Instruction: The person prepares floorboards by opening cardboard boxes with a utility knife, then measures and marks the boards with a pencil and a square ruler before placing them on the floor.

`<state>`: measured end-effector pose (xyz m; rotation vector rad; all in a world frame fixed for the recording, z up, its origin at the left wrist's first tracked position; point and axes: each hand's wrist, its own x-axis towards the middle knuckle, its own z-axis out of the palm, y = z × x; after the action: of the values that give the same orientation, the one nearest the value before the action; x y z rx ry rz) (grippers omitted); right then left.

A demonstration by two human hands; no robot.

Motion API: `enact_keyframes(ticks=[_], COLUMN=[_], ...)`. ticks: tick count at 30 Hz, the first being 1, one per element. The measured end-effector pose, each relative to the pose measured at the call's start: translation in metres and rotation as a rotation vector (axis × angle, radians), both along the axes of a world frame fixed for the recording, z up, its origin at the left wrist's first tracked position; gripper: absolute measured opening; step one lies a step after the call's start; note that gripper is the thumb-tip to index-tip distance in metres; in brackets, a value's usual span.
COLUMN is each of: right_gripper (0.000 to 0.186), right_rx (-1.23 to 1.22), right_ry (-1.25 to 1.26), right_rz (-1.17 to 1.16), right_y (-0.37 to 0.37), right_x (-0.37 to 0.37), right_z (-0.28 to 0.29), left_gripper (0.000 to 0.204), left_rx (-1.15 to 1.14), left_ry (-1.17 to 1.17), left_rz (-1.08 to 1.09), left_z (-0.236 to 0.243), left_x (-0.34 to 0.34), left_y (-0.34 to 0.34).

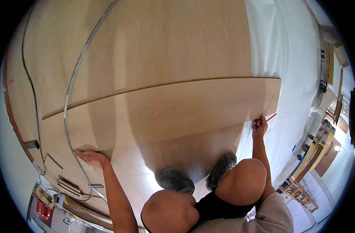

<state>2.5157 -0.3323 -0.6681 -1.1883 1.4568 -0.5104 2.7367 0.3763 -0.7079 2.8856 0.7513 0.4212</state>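
Note:
A long light-brown floor plank lies crosswise in front of me, over laid flooring of the same colour. Its right end sticks out onto a white underlay sheet. At the plank's near left part rests my left hand, fingers stretched out and held together, gripping nothing. My right hand is by the near edge of the plank close to its right end, its fingers closed around a thin red pencil. The pencil points out to the right; its other end is hidden by the fingers.
A grey cable runs across the plank's left part, and a thinner dark cable lies farther left. Several narrow offcuts lie near left. My dark clogs stand close to the plank. Tools and boxes line the right side.

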Motion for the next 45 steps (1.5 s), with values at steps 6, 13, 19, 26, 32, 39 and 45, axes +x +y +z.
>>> enact_keyframes(ticks=[6,13,19,26,32,39,45], right_gripper=[0.050,0.045,0.044,0.048,0.032,0.023,0.031], right_rx=[0.004,-0.058,-0.063,-0.085,0.021,-0.037,-0.063], right_ry=[0.071,0.000,0.013,-0.020,-0.009,-0.013,0.029], right_rz=[-0.086,-0.042,-0.152,-0.142,-0.039,-0.107,-0.075], right_y=[-0.002,-0.001,-0.002,-0.005,-0.023,-0.060,-0.027], right_x=[0.009,-0.001,0.000,-0.004,-0.026,-0.079,-0.037], right_z=[0.004,-0.001,-0.007,-0.011,-0.044,-0.030,-0.007], left_gripper=[0.056,0.057,0.056,0.053,0.050,0.048,0.048], left_rx=[-0.029,-0.033,-0.028,-0.006,0.072,-0.024,-0.130], left_ry=[0.016,-0.025,0.003,-0.001,-0.117,0.065,0.022], left_rz=[0.039,-0.019,-0.006,0.000,-0.046,0.106,0.114], left_z=[0.009,0.000,0.002,-0.001,-0.008,0.017,0.029], left_x=[0.004,0.001,-0.001,0.000,-0.013,0.006,0.006], left_y=[-0.011,-0.002,-0.002,0.000,0.021,-0.018,-0.035])
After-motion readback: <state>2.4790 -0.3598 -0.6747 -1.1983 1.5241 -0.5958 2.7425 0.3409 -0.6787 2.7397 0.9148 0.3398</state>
